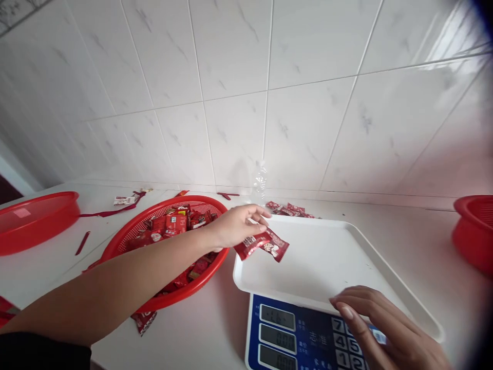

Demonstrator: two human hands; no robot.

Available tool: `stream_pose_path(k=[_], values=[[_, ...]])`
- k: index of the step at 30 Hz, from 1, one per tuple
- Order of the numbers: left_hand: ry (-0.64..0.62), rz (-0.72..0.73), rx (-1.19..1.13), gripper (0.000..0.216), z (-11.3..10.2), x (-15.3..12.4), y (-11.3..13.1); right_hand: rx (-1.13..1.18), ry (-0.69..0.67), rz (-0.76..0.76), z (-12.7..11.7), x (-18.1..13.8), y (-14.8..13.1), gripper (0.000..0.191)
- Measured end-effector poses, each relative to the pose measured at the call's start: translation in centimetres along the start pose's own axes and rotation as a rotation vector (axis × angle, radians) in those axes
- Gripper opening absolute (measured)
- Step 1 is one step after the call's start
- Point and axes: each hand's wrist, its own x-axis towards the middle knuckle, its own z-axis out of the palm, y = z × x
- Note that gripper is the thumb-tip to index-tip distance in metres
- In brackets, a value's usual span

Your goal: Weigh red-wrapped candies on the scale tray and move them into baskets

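Note:
My left hand (pixel 236 224) is closed on a few red candy packets (pixel 263 245) and holds them over the left edge of a white tray (pixel 335 257). The tray rests on a blue-faced digital scale (pixel 287 336). My right hand (pixel 379 324) lies flat with fingers stretched out, resting on the tray's near rim and the scale's keypad (pixel 344 347). Just left of the tray stands a red mesh basket (pixel 127 241) holding several more red packets.
A red basin (pixel 36 218) stands at far left and another red basket (pixel 475 231) at far right. Loose red packets (pixel 288 208) lie behind the tray by the tiled wall. Red strips and scraps (pixel 82 242) lie on the white counter.

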Motion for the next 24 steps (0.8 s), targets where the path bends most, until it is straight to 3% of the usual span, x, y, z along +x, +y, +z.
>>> stream_pose_path(k=[3,7,11,14,19,24], values=[[-0.063,0.028,0.148,0.030,2.7,0.7,0.3,-0.011,0.006,-0.013,-0.4,0.9,-1.1,0.017],[-0.094,0.131,0.416,0.035,4.5,1.0,-0.2,-0.027,0.008,0.009,-0.7,1.6,-1.9,0.019],[-0.297,0.107,0.577,0.067,6.2,0.4,-1.2,-0.166,-0.007,0.001,-0.4,1.2,-1.0,0.020],[-0.391,0.150,0.631,0.077,7.7,0.3,-1.5,-0.344,-0.047,-0.031,0.2,0.4,0.5,0.032],[-0.448,0.281,0.686,0.070,9.6,1.6,-1.3,-0.575,-0.095,-0.079,1.4,-1.5,3.4,0.054],[-0.500,0.294,0.716,0.063,9.2,2.2,-0.9,-0.617,-0.168,-0.137,1.7,-2.6,5.3,0.054]])
